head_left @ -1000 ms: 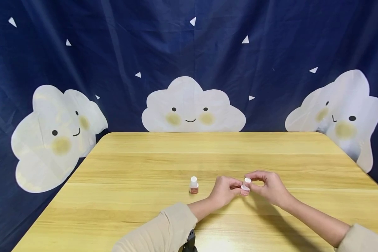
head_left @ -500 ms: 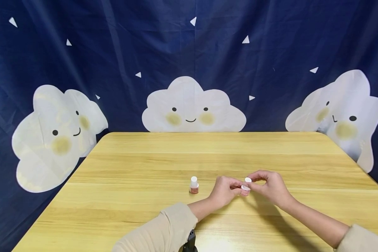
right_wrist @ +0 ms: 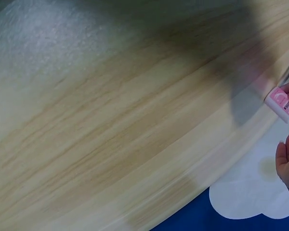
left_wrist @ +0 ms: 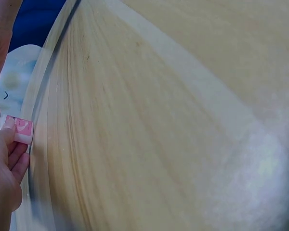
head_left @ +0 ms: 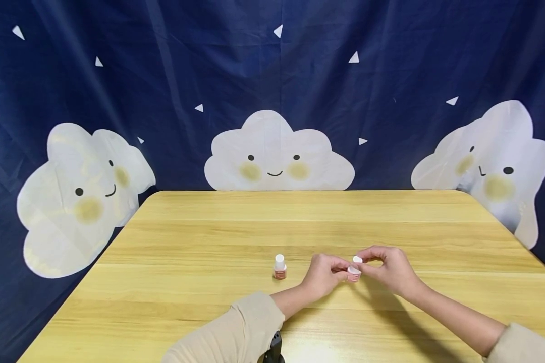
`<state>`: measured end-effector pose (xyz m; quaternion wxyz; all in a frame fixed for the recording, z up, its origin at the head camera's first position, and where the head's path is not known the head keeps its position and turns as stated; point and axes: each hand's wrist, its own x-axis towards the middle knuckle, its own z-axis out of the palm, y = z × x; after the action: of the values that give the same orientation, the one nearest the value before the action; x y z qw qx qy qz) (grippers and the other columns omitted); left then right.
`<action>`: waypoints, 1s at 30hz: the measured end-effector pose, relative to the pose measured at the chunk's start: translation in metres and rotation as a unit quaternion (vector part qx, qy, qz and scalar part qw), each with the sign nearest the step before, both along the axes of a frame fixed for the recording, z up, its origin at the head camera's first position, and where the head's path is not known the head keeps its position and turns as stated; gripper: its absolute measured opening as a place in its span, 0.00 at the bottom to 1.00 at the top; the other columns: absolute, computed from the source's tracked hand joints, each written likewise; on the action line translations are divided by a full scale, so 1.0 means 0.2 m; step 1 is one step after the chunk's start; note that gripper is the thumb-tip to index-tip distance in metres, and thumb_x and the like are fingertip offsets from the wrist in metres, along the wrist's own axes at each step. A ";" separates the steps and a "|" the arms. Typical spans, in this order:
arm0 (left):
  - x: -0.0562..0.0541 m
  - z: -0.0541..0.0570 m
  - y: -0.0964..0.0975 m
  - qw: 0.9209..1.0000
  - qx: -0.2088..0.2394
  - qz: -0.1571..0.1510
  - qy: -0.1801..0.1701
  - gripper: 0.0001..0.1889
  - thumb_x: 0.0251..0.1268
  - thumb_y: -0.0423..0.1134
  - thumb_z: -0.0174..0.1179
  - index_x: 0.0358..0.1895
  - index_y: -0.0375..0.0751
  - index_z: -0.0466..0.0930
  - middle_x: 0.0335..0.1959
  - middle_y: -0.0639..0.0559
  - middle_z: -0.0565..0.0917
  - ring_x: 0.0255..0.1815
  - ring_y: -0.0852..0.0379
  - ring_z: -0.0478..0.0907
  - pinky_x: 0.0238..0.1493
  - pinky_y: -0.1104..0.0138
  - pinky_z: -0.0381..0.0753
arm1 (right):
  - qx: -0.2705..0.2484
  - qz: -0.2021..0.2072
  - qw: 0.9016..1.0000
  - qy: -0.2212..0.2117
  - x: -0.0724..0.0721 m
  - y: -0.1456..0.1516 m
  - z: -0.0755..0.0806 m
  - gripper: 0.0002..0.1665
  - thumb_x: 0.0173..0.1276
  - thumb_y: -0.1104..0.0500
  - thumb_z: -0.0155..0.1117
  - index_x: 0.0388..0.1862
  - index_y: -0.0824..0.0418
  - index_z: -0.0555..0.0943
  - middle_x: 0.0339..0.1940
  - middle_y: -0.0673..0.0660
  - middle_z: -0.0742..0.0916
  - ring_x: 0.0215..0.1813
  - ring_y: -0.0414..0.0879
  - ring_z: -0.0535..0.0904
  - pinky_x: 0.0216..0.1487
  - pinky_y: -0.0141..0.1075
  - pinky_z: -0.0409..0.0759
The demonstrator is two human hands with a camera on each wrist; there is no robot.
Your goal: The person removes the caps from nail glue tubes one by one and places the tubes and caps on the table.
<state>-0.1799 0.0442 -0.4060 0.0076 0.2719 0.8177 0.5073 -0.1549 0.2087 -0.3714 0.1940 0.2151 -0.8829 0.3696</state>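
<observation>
In the head view, a small bottle [head_left: 353, 278] with a pink label and white upper part is held over the table. My left hand [head_left: 321, 276] pinches its body between thumb and fingers; the left wrist view shows the pink label [left_wrist: 23, 129] beside the thumb. At the bottle's white cap [head_left: 357, 259], my right hand [head_left: 392, 271] grips with thumb and forefinger, partly covering it. To the left, a second small bottle [head_left: 279, 275] with a white cap and reddish-brown label stands upright on the table, apart from both hands.
The wood-grain table [head_left: 186, 242] extends beyond the hands to a dark blue curtain [head_left: 236, 60] printed with white clouds. A black device [head_left: 274, 348] is at the left sleeve, near the front of the view.
The right fingertips have shifted slightly to the right around the cap since the first frame. The left hand, its bottle and the standing bottle keep their places.
</observation>
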 end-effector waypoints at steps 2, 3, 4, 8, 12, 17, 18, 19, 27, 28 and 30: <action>0.00 0.00 0.00 1.000 0.001 0.000 0.000 0.11 0.50 0.35 0.67 0.37 0.35 0.85 0.35 0.45 0.87 0.30 0.68 0.83 0.30 0.85 0.77 | 0.002 0.006 1.000 -0.005 0.00 0.00 0.00 0.08 0.45 0.71 0.72 0.24 0.61 0.84 0.26 0.55 0.88 0.31 0.25 0.77 0.28 0.33 0.82; 0.00 0.00 0.00 1.000 0.002 0.000 0.000 0.11 0.50 0.35 0.67 0.37 0.35 0.85 0.35 0.45 0.87 0.30 0.68 0.83 0.30 0.85 0.77 | 0.002 0.009 1.000 -0.008 0.00 0.00 0.00 0.08 0.46 0.71 0.72 0.24 0.62 0.84 0.26 0.55 0.88 0.31 0.25 0.77 0.28 0.34 0.82; 0.00 0.00 0.00 1.000 0.003 -0.001 -0.002 0.11 0.50 0.35 0.67 0.37 0.35 0.85 0.35 0.45 0.87 0.30 0.68 0.84 0.30 0.85 0.77 | 0.002 0.011 1.000 -0.009 0.00 0.00 0.00 0.08 0.46 0.71 0.72 0.25 0.62 0.85 0.26 0.55 0.88 0.31 0.25 0.77 0.29 0.35 0.83; 0.00 0.00 0.00 1.000 0.002 -0.001 -0.001 0.11 0.50 0.36 0.67 0.37 0.34 0.85 0.35 0.45 0.87 0.30 0.67 0.84 0.31 0.85 0.77 | 0.000 0.025 1.000 -0.010 0.00 0.01 0.00 0.07 0.47 0.72 0.71 0.26 0.63 0.85 0.27 0.56 0.88 0.32 0.26 0.78 0.31 0.35 0.84; 0.00 0.00 0.00 1.000 0.000 0.001 -0.001 0.11 0.50 0.35 0.67 0.37 0.34 0.85 0.35 0.44 0.87 0.30 0.67 0.84 0.30 0.85 0.77 | -0.007 0.042 0.999 -0.010 0.00 0.01 0.01 0.07 0.49 0.72 0.70 0.27 0.63 0.85 0.28 0.57 0.88 0.33 0.27 0.78 0.32 0.33 0.84; 0.00 0.00 0.00 1.000 0.002 0.002 -0.006 0.11 0.49 0.35 0.67 0.37 0.34 0.85 0.35 0.44 0.87 0.30 0.66 0.84 0.30 0.85 0.77 | -0.012 0.051 0.999 -0.010 0.00 0.00 0.00 0.07 0.49 0.73 0.69 0.28 0.65 0.84 0.29 0.57 0.88 0.34 0.27 0.79 0.33 0.34 0.84; 0.00 0.00 0.00 1.000 0.003 0.002 -0.007 0.11 0.49 0.35 0.67 0.37 0.34 0.85 0.35 0.44 0.87 0.31 0.66 0.84 0.31 0.85 0.78 | -0.012 0.049 0.999 -0.010 0.00 0.00 0.00 0.07 0.49 0.73 0.69 0.28 0.65 0.84 0.29 0.57 0.88 0.34 0.27 0.78 0.33 0.35 0.84; 0.00 0.00 0.00 1.000 0.003 0.002 -0.007 0.11 0.49 0.35 0.67 0.37 0.34 0.85 0.35 0.44 0.87 0.31 0.66 0.84 0.31 0.85 0.77 | -0.011 0.046 0.999 -0.011 0.00 0.00 0.00 0.07 0.49 0.73 0.69 0.28 0.65 0.84 0.29 0.57 0.88 0.34 0.27 0.78 0.33 0.35 0.84; 0.00 0.00 0.00 1.000 0.002 0.002 -0.010 0.11 0.50 0.35 0.67 0.38 0.35 0.85 0.35 0.45 0.87 0.29 0.68 0.83 0.29 0.85 0.77 | -0.008 -0.006 1.000 -0.004 0.00 -0.01 -0.01 0.08 0.46 0.71 0.73 0.26 0.61 0.84 0.27 0.55 0.88 0.32 0.27 0.78 0.30 0.33 0.83; 0.00 0.00 0.00 1.000 0.003 0.001 -0.010 0.11 0.50 0.35 0.67 0.38 0.35 0.85 0.35 0.45 0.87 0.28 0.68 0.83 0.29 0.85 0.77 | -0.008 -0.011 1.000 -0.001 0.00 -0.01 -0.01 0.09 0.45 0.71 0.73 0.25 0.61 0.84 0.26 0.54 0.88 0.31 0.27 0.78 0.29 0.33 0.82; 0.00 0.00 0.00 1.000 0.003 0.002 -0.008 0.11 0.50 0.35 0.67 0.38 0.35 0.85 0.35 0.45 0.87 0.28 0.68 0.83 0.29 0.85 0.77 | -0.010 -0.018 1.000 0.004 0.00 -0.01 -0.01 0.09 0.45 0.71 0.74 0.24 0.60 0.84 0.26 0.54 0.88 0.31 0.27 0.77 0.29 0.33 0.82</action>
<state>-0.1795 0.0442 -0.4059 0.0130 0.2662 0.8168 0.5116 -0.1541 0.2066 -0.3730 0.2065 0.1988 -0.8822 0.3736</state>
